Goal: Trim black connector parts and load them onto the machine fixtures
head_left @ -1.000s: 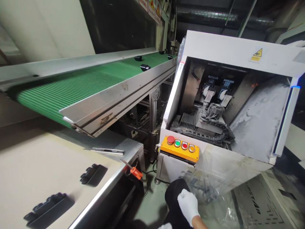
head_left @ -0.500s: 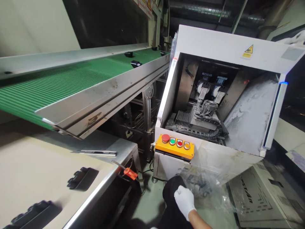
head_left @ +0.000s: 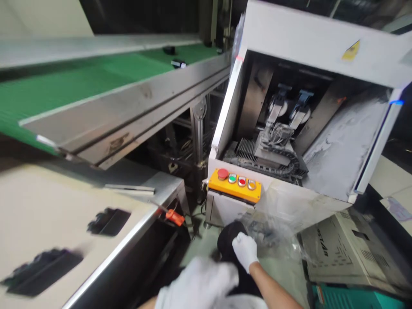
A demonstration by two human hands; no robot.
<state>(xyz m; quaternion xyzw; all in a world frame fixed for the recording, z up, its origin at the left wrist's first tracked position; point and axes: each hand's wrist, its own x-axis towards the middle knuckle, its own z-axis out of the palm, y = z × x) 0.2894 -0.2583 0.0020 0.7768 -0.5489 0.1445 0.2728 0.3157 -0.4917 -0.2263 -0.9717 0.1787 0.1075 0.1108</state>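
Observation:
My right hand (head_left: 246, 250), in a white glove, rests as a closed fist on my dark-clothed knee (head_left: 230, 236). Nothing shows in it. At the bottom middle, my left hand (head_left: 201, 283), also white-gloved, is raised in front of my lap. Motion smears its fingers, so their pose and anything in them cannot be made out. To its left, on the pale tabletop (head_left: 106, 253), lie two black ribbed parts, one nearer (head_left: 41, 270) and one farther (head_left: 108, 221). Neither hand touches them.
A green conveyor belt (head_left: 106, 79) carrying small black pieces runs along the left. Ahead stands a white machine (head_left: 305, 30) with a yellow button box (head_left: 234, 186). An orange-handled screwdriver (head_left: 174, 217) juts from the table edge. Cardboard (head_left: 334, 253) and clear plastic lie right.
My left hand has come up into view from the bottom edge. The view has tilted downward slightly. My right fist stays on the knee.

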